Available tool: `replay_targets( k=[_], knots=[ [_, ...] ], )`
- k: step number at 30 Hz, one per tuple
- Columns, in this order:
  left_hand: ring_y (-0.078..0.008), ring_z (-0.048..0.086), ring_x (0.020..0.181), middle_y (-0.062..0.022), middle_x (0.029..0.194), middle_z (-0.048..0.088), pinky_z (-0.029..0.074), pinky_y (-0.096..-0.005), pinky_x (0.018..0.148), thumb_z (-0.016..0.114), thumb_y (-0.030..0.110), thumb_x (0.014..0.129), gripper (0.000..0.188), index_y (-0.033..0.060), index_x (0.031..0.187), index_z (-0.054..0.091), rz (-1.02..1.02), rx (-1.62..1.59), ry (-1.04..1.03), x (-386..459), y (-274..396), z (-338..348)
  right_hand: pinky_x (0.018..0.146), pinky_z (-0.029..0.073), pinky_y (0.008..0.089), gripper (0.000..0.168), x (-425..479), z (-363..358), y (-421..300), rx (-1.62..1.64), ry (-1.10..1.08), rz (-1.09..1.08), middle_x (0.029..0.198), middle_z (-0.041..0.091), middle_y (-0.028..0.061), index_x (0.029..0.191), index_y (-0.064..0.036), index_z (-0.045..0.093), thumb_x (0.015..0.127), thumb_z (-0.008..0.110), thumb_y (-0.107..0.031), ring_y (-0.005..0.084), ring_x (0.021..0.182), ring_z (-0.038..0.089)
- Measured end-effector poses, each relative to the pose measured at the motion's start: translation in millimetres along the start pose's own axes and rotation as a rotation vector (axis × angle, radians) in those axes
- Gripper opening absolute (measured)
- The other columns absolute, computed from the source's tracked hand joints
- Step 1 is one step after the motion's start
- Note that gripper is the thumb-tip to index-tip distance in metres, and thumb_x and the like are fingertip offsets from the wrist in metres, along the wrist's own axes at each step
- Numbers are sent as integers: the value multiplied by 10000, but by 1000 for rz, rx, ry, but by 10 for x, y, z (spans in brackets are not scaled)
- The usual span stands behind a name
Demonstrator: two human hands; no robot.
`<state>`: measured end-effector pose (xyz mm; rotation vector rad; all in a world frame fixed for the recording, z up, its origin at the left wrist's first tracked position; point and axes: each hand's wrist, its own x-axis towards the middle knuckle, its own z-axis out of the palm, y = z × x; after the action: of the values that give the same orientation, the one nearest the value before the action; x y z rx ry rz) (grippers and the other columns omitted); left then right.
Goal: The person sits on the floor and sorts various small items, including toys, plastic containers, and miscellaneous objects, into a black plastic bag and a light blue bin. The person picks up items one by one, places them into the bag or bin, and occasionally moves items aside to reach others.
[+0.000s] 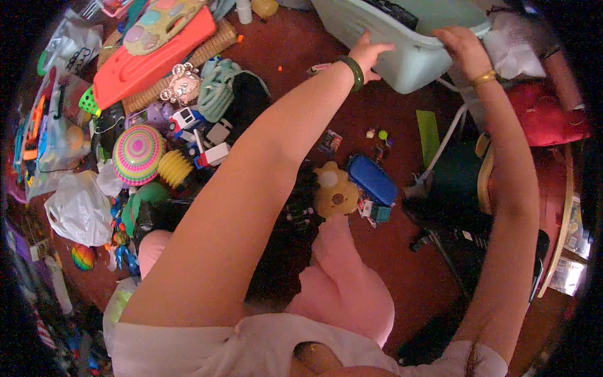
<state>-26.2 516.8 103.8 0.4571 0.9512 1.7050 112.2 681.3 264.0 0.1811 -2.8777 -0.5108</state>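
A pale green plastic bin (410,63) stands tilted at the top right, with a dark object inside it. My left hand (370,54), with a dark bangle on the wrist, is at the bin's near left side, its fingers spread; whether it presses on the wall I cannot tell. My right hand (459,45), with a gold bangle, grips the bin's rim at its right corner. Below, on the reddish floor, are a blue case (372,180) and a bear-faced slipper (337,193) on my foot.
Toys crowd the left: an orange-red plastic piece (155,61), a striped ball (139,154), a toy vehicle (212,154) and a white plastic bag (82,207). To the right are a white metal leg (443,151), a green strip (427,136) and a red cloth (541,115).
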Motion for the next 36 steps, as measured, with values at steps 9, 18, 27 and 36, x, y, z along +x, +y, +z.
replay_targets(
  k=[9,18,27,36],
  knots=[
    [-253,387,1289,-87,1462,332,379,-491,995,694,256,780,762,86,1418,315,-191,267,-19,-420,-561,-127,941,439,412,393,-749,1157,285,-148,108,476,1169,607,112,1084,-185,653,717,617,-50,308,1085,568],
    [-220,562,1086,-99,1219,571,457,-343,912,610,71,843,414,42,1242,505,-369,140,71,-2538,-574,-915,793,560,490,972,51,1543,-581,1535,879,1447,1386,324,182,1449,-266,29,789,721,-87,373,1069,528],
    [-219,565,1084,-87,1162,596,455,-341,926,654,72,814,396,29,1189,536,-397,267,380,-3709,-610,-1168,775,566,509,835,534,2043,-619,1288,1141,1518,1344,411,131,1407,-182,239,728,655,71,349,1101,523],
    [-180,581,1044,-80,1130,609,462,-327,930,660,35,827,353,18,1165,557,-367,231,437,-4381,-522,-1100,682,578,510,771,39,2362,-196,1385,1178,1546,1384,335,126,1347,-256,238,759,596,91,393,1063,510]
  ],
)
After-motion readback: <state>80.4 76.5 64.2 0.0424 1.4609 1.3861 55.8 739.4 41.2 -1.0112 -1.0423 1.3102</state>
